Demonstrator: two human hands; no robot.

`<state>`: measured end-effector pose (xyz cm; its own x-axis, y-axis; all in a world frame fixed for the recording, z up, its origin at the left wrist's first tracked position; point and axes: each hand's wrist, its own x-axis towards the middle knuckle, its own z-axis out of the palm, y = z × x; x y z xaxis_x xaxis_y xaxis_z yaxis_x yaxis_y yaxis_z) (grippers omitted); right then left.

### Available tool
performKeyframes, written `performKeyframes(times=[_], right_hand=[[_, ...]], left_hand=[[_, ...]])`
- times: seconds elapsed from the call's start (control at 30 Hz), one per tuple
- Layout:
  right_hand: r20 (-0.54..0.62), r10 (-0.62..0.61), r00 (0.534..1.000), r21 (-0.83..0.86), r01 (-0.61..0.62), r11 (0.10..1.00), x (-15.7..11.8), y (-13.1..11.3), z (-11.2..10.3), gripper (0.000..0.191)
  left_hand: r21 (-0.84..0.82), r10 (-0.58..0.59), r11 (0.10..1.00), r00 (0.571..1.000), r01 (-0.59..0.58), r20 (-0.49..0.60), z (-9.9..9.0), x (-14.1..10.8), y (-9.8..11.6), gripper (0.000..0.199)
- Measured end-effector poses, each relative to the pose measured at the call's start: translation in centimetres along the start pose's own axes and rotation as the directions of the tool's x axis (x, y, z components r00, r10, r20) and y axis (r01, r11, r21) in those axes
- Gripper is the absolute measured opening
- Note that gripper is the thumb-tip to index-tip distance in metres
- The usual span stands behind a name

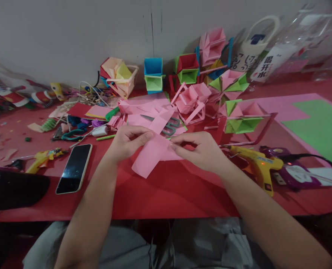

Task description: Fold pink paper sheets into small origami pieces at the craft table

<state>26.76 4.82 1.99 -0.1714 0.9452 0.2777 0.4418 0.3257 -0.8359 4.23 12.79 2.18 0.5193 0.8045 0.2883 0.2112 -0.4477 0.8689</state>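
Note:
Between my two hands is a piece of pink paper (152, 155), held above the red tabletop. My left hand (131, 142) pinches its upper left side between thumb and fingers. On the other side, my right hand (195, 149) grips the right edge with thumb and forefinger. One strip of the pink paper points up and away, another hangs toward me; whether they are one piece I cannot tell. Just behind the hands, dark-handled scissors (171, 126) lie on more pink paper (146, 102), partly covered by the held strip.
Folded paper boxes (154, 71) stand along the wall. A yellow glue gun (263, 166) with a lit red light lies at right beside a purple power strip (292, 172). At left are a phone (74, 169) and another yellow glue gun (44, 158). Green paper sheets (320, 127) lie far right.

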Motion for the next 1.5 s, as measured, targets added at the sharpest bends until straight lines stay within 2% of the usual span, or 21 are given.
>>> performKeyframes(times=[0.27, 0.5, 0.73, 0.9, 1.07, 1.3, 1.5], right_hand=[[-0.035, 0.047, 0.998, 0.040, -0.046, 0.998, 0.2, 0.2, 0.1, 0.022], [-0.013, 0.059, 0.998, 0.000, -0.059, 0.998, 0.2, 0.3, 0.0, 0.030], [-0.056, 0.074, 0.996, -0.010, -0.075, 0.997, 0.4, 0.5, 0.1, 0.038], [-0.059, 0.076, 0.995, -0.002, -0.076, 0.997, 0.4, 0.5, 0.1, 0.043], [-0.070, 0.071, 0.995, -0.011, -0.072, 0.997, 0.4, 0.4, 0.1, 0.042], [-0.058, 0.073, 0.996, 0.022, -0.072, 0.997, 0.4, 0.2, 0.4, 0.034], [-0.045, 0.077, 0.996, 0.025, -0.076, 0.997, 0.4, 0.3, 0.5, 0.034]], left_hand=[[0.061, 0.001, 0.998, 0.998, 0.003, -0.060, 0.1, 0.1, 0.1, 0.023], [0.165, 0.022, 0.986, 0.987, 0.005, -0.157, 0.3, 0.3, -0.2, 0.026], [0.148, 0.042, 0.989, 0.992, -0.024, -0.118, 0.8, 0.6, -0.1, 0.038], [0.107, -0.001, 0.994, 0.998, 0.008, -0.070, 1.1, 0.6, -0.2, 0.045], [0.151, 0.029, 0.988, 0.995, -0.014, -0.092, 1.5, 0.6, -0.5, 0.041], [0.239, 0.037, 0.971, 0.981, 0.010, -0.189, 2.5, 0.6, -0.3, 0.034], [0.317, 0.048, 0.948, 0.977, 0.020, -0.207, 2.7, 0.4, -0.4, 0.037]])
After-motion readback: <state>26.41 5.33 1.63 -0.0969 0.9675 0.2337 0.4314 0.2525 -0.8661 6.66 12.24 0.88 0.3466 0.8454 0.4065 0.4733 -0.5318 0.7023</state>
